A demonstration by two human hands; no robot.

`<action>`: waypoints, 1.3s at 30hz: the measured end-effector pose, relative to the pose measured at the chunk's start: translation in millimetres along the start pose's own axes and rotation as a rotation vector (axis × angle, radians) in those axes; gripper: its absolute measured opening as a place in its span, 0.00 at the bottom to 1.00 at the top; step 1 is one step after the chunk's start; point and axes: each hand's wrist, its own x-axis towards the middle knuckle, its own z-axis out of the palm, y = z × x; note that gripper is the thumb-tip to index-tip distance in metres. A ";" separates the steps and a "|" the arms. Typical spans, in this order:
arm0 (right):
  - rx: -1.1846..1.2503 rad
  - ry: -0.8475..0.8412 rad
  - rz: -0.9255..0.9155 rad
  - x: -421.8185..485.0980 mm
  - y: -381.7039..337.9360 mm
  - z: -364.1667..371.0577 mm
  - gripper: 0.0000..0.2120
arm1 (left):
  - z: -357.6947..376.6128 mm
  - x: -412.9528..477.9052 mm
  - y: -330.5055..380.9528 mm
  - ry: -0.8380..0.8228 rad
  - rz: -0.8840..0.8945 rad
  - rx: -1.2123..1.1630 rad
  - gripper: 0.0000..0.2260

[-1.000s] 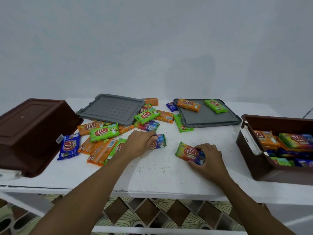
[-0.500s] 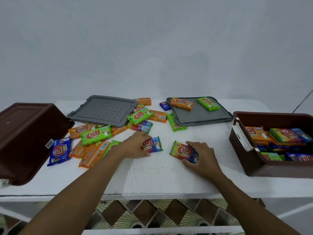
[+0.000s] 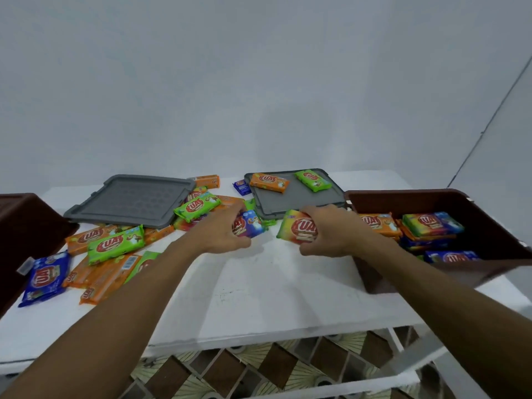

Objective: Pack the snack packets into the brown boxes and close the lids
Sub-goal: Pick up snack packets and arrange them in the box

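Right hand [image 3: 331, 236] curls round a glossy rainbow foil snack packet [image 3: 295, 229] just beside the open, part-filled brown plastic box [image 3: 417, 201], probably ready to drop it in, while left hand [image 3: 218, 236] pinches a crinkly blue-and-rainbow packet [image 3: 250, 226] over the white painted table [image 3: 273, 283], before a flat grey plastic lid [image 3: 299, 198].

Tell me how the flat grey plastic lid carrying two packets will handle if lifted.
The flat grey plastic lid looks rigid, so it probably lifts without sagging. The orange packet and green packet lie loose on it and likely slide if tilted.
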 end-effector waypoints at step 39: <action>-0.033 -0.215 -0.141 -92.0 277.6 -2.3 0.16 | 118.2 68.2 275.8 -0.294 0.371 0.581 0.18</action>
